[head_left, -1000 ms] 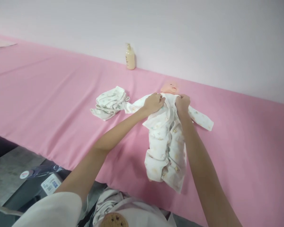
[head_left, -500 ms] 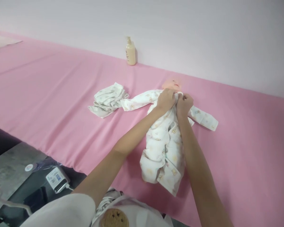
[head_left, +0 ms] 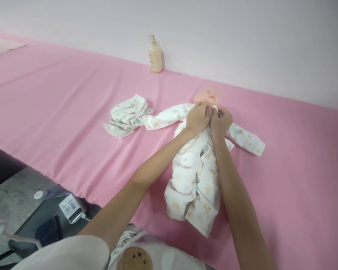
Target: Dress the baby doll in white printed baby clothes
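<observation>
A baby doll (head_left: 208,96) lies on its back on the pink cloth, dressed in a white printed romper (head_left: 187,165). Both hands are at the romper's neckline, just below the doll's chin. My left hand (head_left: 198,118) is closed on the collar's left side, its fingertips partly hidden. My right hand (head_left: 221,122) pinches the collar edge on the other side, where a bit of white fabric sticks up. The romper's sleeves spread out to either side, and its front has a gap lower down near the middle. The leg parts point toward me.
Left of the doll lies a crumpled white printed cloth (head_left: 128,115), touching the sleeve cuff. A pump bottle (head_left: 156,56) stands against the wall. Below the table's (head_left: 59,150) front edge, a white power bank (head_left: 71,208) with a cable rests on a dark surface.
The view has shifted slightly. Both hands stay at the collar, with the right fingers moved a little at the fabric edge. The doll and romper lie as before.
</observation>
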Tool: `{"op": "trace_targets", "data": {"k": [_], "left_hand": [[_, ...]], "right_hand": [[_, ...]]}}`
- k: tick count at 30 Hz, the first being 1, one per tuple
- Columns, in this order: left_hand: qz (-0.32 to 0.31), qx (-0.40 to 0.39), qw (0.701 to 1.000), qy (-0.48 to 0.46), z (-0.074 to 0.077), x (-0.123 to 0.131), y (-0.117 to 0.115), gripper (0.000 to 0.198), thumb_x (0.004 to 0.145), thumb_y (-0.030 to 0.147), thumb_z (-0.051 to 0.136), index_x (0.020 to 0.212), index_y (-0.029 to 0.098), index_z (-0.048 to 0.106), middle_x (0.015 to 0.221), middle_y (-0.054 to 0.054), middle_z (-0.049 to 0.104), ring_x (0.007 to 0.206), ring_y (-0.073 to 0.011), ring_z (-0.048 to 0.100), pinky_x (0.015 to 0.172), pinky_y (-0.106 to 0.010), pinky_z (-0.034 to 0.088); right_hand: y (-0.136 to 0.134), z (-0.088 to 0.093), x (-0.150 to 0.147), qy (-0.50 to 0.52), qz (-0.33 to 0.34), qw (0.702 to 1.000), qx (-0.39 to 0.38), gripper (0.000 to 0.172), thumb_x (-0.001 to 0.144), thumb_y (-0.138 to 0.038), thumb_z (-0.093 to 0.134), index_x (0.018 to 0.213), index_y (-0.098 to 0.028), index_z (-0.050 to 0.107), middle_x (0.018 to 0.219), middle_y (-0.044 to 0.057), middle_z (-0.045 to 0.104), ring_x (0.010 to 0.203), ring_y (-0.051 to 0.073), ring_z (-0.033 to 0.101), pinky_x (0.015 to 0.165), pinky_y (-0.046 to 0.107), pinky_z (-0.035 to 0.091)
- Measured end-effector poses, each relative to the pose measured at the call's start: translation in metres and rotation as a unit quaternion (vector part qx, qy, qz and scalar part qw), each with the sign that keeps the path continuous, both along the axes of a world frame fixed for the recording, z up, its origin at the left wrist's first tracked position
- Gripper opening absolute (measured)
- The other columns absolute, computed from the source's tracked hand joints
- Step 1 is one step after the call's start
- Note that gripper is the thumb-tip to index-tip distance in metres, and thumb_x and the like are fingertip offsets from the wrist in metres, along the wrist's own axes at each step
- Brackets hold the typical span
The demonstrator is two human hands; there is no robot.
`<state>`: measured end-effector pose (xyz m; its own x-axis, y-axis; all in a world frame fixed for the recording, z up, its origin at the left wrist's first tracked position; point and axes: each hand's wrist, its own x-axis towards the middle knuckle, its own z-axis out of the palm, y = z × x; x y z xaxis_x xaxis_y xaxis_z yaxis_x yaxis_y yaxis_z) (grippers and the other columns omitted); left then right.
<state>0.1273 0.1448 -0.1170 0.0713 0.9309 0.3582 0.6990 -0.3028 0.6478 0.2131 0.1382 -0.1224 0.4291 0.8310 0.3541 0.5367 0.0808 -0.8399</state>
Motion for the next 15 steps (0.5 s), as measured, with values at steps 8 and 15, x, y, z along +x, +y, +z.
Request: {"op": "trace_targets", "data": {"k": [8, 15], "left_hand": [[-0.047, 0.012, 0.994, -0.098, -0.0035, -0.0053, 0.0062, 0.025, 0.092, 0.02, 0.041, 0.097, 0.019, 0.066, 0.095, -0.001, 0.071, 0.083, -0.0137, 0.064, 0.079, -0.024, 0.048], [-0.06, 0.005, 0.987, -0.152, -0.0016, -0.0093, 0.0045, 0.026, 0.088, 0.015, 0.048, 0.096, 0.018, 0.072, 0.099, -0.002, 0.073, 0.087, -0.0126, 0.066, 0.084, -0.023, 0.049]], "right_hand": [[-0.0051, -0.0038, -0.0044, -0.066, -0.002, 0.997, 0.035, 0.022, 0.087, -0.027, 0.045, 0.087, -0.015, 0.063, 0.072, 0.004, 0.059, 0.062, 0.015, 0.051, 0.068, 0.027, 0.04], [-0.0072, 0.0015, -0.0065, -0.133, 0.005, 0.991, 0.001, 0.019, 0.085, -0.021, 0.045, 0.086, -0.016, 0.063, 0.069, 0.003, 0.057, 0.066, 0.018, 0.052, 0.071, 0.029, 0.038]]}}
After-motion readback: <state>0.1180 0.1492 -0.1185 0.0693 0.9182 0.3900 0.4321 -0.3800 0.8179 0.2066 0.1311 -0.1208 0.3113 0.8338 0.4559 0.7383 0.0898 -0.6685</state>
